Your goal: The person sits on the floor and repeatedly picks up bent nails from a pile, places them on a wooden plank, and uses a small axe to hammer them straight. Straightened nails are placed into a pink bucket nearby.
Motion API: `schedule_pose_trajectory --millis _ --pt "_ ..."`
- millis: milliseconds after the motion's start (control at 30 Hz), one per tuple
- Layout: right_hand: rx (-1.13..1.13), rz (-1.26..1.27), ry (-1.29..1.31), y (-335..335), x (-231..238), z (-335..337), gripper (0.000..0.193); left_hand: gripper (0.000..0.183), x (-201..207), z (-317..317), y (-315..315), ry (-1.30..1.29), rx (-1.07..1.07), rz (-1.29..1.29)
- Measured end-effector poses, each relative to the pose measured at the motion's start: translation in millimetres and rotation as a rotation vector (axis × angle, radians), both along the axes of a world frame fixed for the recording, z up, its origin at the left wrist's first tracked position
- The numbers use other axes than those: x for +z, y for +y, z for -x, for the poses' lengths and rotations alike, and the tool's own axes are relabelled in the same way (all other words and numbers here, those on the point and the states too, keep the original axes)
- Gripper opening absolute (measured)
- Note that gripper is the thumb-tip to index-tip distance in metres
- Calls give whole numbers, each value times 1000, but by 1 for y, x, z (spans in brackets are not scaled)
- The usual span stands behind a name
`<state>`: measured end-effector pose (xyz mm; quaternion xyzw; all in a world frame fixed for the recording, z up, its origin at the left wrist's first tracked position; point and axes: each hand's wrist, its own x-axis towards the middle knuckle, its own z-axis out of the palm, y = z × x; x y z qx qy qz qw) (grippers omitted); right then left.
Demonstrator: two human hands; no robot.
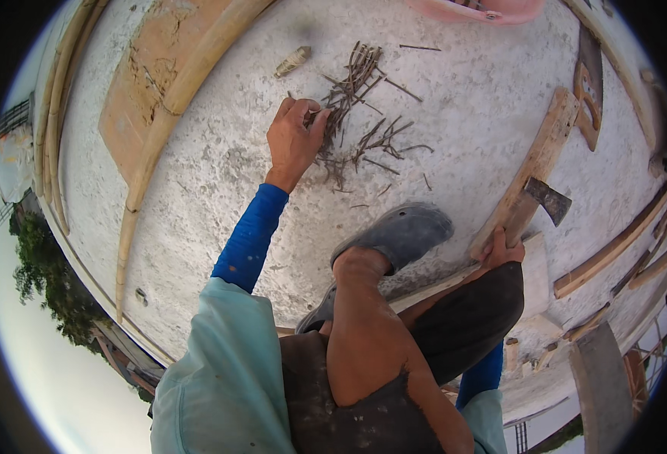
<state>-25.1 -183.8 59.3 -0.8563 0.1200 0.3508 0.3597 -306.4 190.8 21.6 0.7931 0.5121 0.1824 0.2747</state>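
My left hand [296,142] reaches down to the left edge of a loose heap of thin, dark brown pieces [358,76], some of them bent. Whether they are rusty nails or twigs I cannot tell. Thumb and fingers are drawn together at the heap; what they pinch is hidden. More such pieces [383,140] lie scattered just right of it. My right hand [501,251], beyond my knee, is closed around the wooden handle of a hatchet [548,200]. The dark hatchet head rests over a worn wooden plank [539,151] and points to the right.
A spool of pale cord [293,62] lies beyond the heap. At the far right is a handsaw [589,94]. A pink basin [492,10] stands at the back. Bamboo poles [152,144] and a brown board [140,98] edge the left. My grey clog [402,233] stands near the heap.
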Motion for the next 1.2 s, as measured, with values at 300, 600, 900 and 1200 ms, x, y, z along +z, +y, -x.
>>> schedule_pose_trajectory --millis 300,600,900,1200 --pt "-36 -89 -77 1 -2 10 32 10 -1 -6 10 -87 148 300" --pt "-161 -181 -167 -8 8 24 28 2 36 -153 -103 -377 -378 619" --pt "-260 -110 -316 -19 21 22 25 17 14 -309 -157 -152 -756 604" --pt "-71 36 -288 -21 23 14 35 21 6 -322 -148 -33 -713 665"
